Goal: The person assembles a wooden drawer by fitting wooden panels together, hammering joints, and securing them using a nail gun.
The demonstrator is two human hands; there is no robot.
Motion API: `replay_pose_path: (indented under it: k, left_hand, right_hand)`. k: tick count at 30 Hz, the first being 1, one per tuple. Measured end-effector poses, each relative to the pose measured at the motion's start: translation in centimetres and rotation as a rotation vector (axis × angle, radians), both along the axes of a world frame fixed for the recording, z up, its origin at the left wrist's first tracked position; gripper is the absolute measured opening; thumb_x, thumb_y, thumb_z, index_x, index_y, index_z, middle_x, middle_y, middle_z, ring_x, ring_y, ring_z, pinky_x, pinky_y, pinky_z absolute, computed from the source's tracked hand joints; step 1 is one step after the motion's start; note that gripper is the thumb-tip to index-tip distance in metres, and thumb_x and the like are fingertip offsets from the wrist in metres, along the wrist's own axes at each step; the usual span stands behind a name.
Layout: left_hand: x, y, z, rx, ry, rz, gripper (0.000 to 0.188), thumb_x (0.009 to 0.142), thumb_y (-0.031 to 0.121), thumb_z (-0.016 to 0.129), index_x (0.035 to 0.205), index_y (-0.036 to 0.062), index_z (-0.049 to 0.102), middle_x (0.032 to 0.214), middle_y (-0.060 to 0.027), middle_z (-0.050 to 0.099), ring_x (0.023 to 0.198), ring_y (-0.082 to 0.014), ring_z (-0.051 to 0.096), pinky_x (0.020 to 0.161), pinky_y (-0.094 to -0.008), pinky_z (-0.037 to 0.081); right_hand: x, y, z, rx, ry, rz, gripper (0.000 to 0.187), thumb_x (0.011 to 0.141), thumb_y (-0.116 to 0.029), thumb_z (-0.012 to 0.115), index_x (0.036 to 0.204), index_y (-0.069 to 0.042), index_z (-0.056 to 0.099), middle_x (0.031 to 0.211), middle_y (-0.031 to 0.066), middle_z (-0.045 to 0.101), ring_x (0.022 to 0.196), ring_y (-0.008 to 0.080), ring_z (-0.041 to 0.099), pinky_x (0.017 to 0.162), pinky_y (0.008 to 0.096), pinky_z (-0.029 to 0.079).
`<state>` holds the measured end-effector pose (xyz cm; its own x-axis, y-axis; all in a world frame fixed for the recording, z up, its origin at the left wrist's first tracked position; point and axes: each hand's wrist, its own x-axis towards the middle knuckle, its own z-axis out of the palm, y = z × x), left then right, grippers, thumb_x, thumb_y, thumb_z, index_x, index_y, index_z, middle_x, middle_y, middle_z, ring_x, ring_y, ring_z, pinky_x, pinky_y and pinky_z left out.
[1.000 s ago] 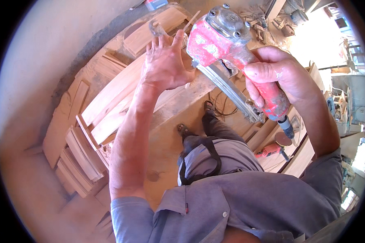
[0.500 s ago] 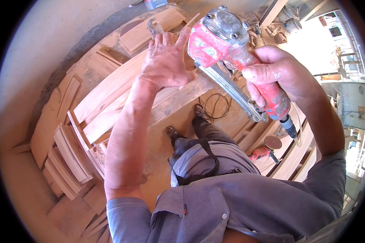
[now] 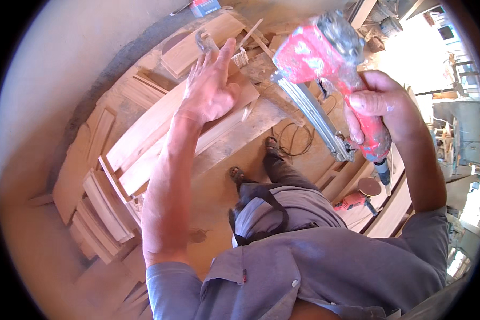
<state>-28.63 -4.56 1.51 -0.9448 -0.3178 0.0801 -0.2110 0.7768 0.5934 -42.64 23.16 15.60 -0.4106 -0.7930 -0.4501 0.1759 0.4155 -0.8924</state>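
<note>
My right hand (image 3: 380, 102) is wrapped round the handle of a worn red nail gun (image 3: 306, 53), held up at the right, clear of the workbench. The gun's long metal magazine (image 3: 314, 117) slants down toward me, and an air fitting (image 3: 381, 172) sits at the handle's end. My left hand (image 3: 210, 95) has its fingers stretched out above the end of a wooden piece made of long boards (image 3: 144, 141); whether it touches the wood I cannot tell. Just past its fingertips are a brush (image 3: 241, 57) and a metal tool (image 3: 204, 40), partly hidden.
Loose boards (image 3: 202, 45) lie on the dusty workbench (image 3: 240, 133) along the wall. Curved wooden parts (image 3: 109, 208) are stacked at the left. A coiled black hose (image 3: 296, 138) lies on the floor near my feet. At the right, a red disc sander (image 3: 352, 201) rests on planks.
The nail gun has moved right in my right hand, away from my left hand. My left hand has shifted slightly left, and the brush beside it has come into view.
</note>
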Motion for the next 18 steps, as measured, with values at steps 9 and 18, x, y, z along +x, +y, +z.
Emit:
replay_pose_path:
  k: [9, 18]
  left_hand:
    - [-0.5, -0.9, 0.6, 0.300, 0.028, 0.142, 0.053, 0.095, 0.003, 0.065, 0.146, -0.0068, 0.052, 0.135, -0.0229, 0.066, 0.124, -0.0258, 0.063, 0.107, -0.0339, 0.049]
    - [-3.4, -1.7, 2.5, 0.492, -0.256, 0.380, 0.043, 0.100, 0.014, 0.066, 0.137, -0.0060, 0.062, 0.121, -0.0123, 0.074, 0.106, -0.0153, 0.068, 0.094, -0.0300, 0.053]
  right_hand:
    - [-1.9, 4.0, -11.8, 0.096, -0.319, -0.173, 0.026, 0.093, -0.018, 0.076, 0.103, 0.001, 0.062, 0.073, 0.0037, 0.062, 0.057, 0.0113, 0.058, 0.054, 0.0283, 0.049]
    - [-3.3, 8.1, -20.2, 0.225, -0.326, -0.080, 0.024, 0.092, -0.014, 0.071, 0.112, -0.001, 0.065, 0.071, 0.0014, 0.058, 0.055, 0.0081, 0.053, 0.049, 0.0268, 0.043]
